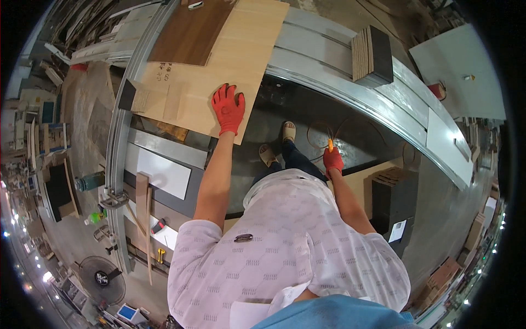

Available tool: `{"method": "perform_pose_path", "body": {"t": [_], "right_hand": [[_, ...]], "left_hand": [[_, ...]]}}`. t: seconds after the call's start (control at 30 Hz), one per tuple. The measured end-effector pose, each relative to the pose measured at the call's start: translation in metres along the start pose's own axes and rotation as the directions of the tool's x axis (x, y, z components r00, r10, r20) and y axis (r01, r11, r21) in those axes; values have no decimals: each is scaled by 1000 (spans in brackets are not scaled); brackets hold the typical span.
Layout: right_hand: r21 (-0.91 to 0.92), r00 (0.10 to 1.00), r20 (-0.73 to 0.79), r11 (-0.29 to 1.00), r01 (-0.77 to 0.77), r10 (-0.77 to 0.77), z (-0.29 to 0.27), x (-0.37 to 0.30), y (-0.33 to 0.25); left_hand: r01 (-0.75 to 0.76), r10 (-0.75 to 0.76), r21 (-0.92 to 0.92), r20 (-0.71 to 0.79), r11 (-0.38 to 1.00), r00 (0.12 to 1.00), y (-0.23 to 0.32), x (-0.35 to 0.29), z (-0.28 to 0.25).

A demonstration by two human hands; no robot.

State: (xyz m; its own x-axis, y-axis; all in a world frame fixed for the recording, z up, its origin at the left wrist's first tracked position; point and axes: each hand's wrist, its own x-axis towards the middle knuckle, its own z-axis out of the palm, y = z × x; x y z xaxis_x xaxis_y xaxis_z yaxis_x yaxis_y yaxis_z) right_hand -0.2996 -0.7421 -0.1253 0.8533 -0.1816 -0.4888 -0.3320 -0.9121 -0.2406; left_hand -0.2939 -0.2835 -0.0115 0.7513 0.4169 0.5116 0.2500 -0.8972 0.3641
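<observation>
My left hand (228,112), in a red glove, lies flat with its fingers spread on a light plywood sheet (249,52). A brown wood-grain panel (192,30) rests on that sheet, up and to the left of the hand. My right hand (333,160), also red-gloved, is closed around a small tool with an orange handle (330,145). It is held low over the dark floor, apart from the sheet; its exact kind is too small to make out. Thin reddish cords curl on the floor around it.
A metal rail bench (323,44) runs along the far side, bearing a stack of dark-faced boards (373,57). More stacked dark boards (395,192) stand to my right. At left are a white panel (161,171), wooden strips (143,208), a red-black tool (158,225) and a fan (102,278).
</observation>
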Motion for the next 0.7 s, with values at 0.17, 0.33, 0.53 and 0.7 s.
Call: {"method": "perform_pose_path", "body": {"t": [0.17, 0.33, 0.53, 0.7], "right_hand": [[39, 797, 603, 997, -69, 31, 3, -2, 30], [-230, 706, 707, 954, 193, 27, -19, -23, -39], [-328, 764, 643, 879, 346, -60, -9, -12, -70], [-395, 890, 449, 876, 276, -78, -12, -10, -60]], "left_hand": [[3, -2, -34, 49, 999, 999, 0, -14, -6], [-5, 7, -40, 29, 999, 1000, 2, -15, -7], [34, -32, -56, 32, 998, 999, 1, -15, -7], [42, -40, -78, 36, 996, 999, 0, -14, -5]]}}
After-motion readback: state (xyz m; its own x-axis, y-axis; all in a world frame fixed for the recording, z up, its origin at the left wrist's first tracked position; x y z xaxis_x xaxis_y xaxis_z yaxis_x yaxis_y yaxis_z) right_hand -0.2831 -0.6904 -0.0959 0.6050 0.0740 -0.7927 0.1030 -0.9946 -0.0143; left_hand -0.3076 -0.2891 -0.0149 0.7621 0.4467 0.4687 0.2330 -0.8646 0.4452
